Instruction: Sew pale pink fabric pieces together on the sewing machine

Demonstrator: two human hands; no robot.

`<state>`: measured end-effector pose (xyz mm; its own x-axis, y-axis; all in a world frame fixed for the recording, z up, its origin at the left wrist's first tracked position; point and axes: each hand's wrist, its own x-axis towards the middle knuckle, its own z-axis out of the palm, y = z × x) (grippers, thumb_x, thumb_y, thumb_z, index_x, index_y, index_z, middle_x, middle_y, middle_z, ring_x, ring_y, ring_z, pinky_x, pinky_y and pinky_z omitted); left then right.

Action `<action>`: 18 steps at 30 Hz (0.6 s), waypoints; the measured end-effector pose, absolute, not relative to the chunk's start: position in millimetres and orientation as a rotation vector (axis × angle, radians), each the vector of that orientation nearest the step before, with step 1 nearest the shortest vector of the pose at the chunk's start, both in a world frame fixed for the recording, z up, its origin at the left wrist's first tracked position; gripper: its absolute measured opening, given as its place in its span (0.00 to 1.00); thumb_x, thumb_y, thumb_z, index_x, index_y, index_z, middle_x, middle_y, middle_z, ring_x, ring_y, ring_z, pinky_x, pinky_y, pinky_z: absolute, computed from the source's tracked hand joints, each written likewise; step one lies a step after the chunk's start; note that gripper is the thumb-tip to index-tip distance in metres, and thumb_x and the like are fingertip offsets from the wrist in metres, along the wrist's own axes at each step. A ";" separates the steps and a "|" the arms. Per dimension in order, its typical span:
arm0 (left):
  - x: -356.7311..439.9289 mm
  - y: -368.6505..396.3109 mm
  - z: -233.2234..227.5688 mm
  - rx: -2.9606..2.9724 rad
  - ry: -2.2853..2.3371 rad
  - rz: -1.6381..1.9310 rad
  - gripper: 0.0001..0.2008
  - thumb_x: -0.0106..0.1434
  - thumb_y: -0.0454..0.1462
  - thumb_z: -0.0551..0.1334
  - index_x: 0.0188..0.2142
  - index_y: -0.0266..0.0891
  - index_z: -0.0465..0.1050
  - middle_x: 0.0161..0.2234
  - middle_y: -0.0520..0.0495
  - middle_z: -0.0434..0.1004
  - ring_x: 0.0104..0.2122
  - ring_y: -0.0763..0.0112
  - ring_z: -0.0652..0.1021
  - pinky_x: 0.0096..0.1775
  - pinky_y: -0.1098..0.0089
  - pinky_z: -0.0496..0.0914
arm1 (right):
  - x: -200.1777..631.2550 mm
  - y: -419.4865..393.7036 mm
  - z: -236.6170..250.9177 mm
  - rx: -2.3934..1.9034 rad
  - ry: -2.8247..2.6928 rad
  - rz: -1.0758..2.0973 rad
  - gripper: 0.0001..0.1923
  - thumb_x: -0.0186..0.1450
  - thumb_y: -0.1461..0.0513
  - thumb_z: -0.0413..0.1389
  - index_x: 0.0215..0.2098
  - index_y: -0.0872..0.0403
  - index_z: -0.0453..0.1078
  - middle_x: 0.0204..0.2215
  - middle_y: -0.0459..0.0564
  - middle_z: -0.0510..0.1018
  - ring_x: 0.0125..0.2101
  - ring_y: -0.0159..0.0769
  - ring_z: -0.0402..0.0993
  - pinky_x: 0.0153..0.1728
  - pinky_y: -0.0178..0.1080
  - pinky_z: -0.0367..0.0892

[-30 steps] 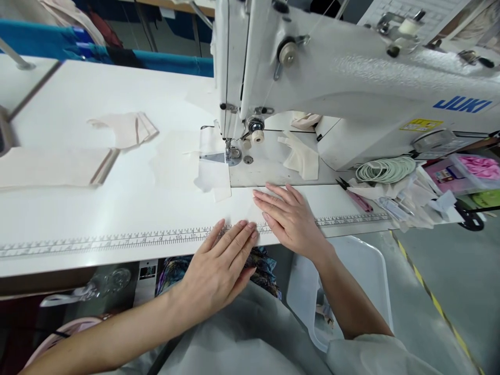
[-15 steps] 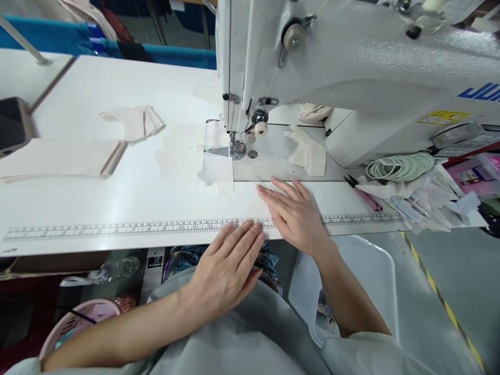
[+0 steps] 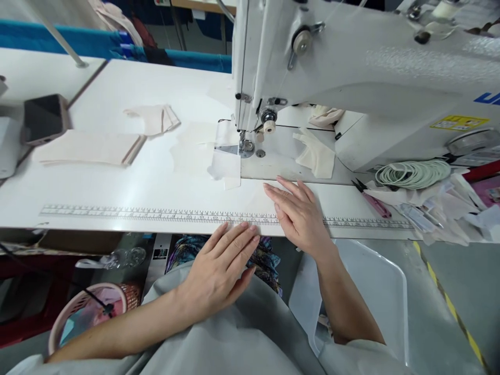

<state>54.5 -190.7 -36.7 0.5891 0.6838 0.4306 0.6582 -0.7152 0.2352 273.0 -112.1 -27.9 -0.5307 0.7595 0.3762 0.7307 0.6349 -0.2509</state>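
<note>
Two bare hands lie flat at the near edge of the white table (image 3: pixel 117 187), neither one gripping anything. Right hand (image 3: pixel 299 216): palm down, fingers spread and extended, pressing on a thin whitish fabric piece (image 3: pixel 262 197) that lies on the table just in front of the machine bed; the piece is nearly the same colour as the table and its outline is hard to make out. Left hand (image 3: pixel 219 271): open, palm down, fingertips resting on the table edge at the printed ruler strip (image 3: pixel 156 214), the rest of the hand hanging off the table above the lap. The two hands are near each other but apart.

Just beyond the right hand: sewing machine (image 3: pixel 371 67), white, with its presser foot (image 3: pixel 245 148) over the metal plate. A clear plastic guide sheet (image 3: pixel 224 166) lies left of the foot. A cream cut piece (image 3: pixel 318 156) lies on the machine bed, to the right of the needle.

Right of the hand: pink-handled snips (image 3: pixel 373 200), a coil of pale green elastic (image 3: pixel 414 173), a heap of paper scraps (image 3: pixel 441 208).

Far left of the table: a flat stack of beige fabric (image 3: pixel 88 148), a smaller folded beige piece (image 3: pixel 154 119), a phone (image 3: pixel 44 117) face up.

Below the table: a pink basket (image 3: pixel 91 312), a white plastic bin (image 3: pixel 371 286).
</note>
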 end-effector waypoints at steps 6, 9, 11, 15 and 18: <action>52.4 -195.5 -36.3 2.746 1.196 0.854 0.21 0.67 0.33 0.56 0.59 0.32 0.63 0.59 0.39 0.69 0.61 0.60 0.67 0.63 0.55 0.59 | 274.0 -113.4 -27.3 -1.095 -2.426 0.144 0.23 0.71 0.67 0.42 0.63 0.48 0.59 0.60 0.44 0.70 0.65 0.40 0.55 0.64 0.55 0.49; 53.6 -189.3 -37.5 2.788 1.234 0.808 0.23 0.68 0.34 0.56 0.61 0.31 0.60 0.61 0.39 0.65 0.63 0.59 0.64 0.64 0.54 0.57 | 273.6 -113.5 -27.4 -1.088 -2.482 0.138 0.24 0.71 0.67 0.42 0.64 0.48 0.58 0.61 0.44 0.67 0.66 0.40 0.53 0.65 0.55 0.47; 54.4 -185.6 -39.9 2.826 1.259 0.754 0.25 0.69 0.36 0.55 0.63 0.31 0.58 0.63 0.39 0.63 0.64 0.59 0.63 0.65 0.54 0.53 | 273.0 -113.5 -28.2 -1.123 -2.492 0.109 0.24 0.71 0.67 0.43 0.63 0.49 0.58 0.61 0.44 0.68 0.65 0.41 0.54 0.64 0.56 0.48; 54.0 -182.2 -45.3 2.895 1.262 0.742 0.28 0.69 0.36 0.55 0.66 0.33 0.53 0.62 0.41 0.65 0.62 0.60 0.65 0.67 0.56 0.48 | 271.8 -113.2 -30.1 -1.229 -2.450 0.046 0.24 0.71 0.66 0.43 0.64 0.48 0.59 0.59 0.46 0.70 0.64 0.44 0.58 0.63 0.57 0.50; 52.6 -180.6 -47.7 2.896 1.249 0.789 0.29 0.68 0.34 0.56 0.67 0.34 0.53 0.61 0.41 0.66 0.61 0.61 0.67 0.67 0.56 0.50 | 271.4 -112.8 -29.6 -1.239 -2.446 0.038 0.24 0.71 0.67 0.43 0.64 0.49 0.59 0.59 0.46 0.70 0.63 0.43 0.58 0.63 0.56 0.50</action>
